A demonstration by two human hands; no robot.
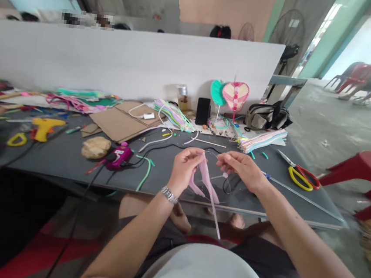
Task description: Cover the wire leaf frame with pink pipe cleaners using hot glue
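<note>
We pinched the pink strip [206, 176] in our left hand [187, 163] over the counter's [160, 173] near edge, one end dangling past it; our right hand [242, 168] seemed closed on the thin wire [212, 154]. A loose left pinch could have dropped the strip, a hard tug kinked the wire, and a wide swing knocked the scissors [292, 165] off the right edge.

Craft workshop: glue gun [44, 129], scissors [292, 164]

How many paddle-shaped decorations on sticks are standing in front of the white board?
2: a green one right of the phone, and a pink one farther right, partly overlapping it.
</note>
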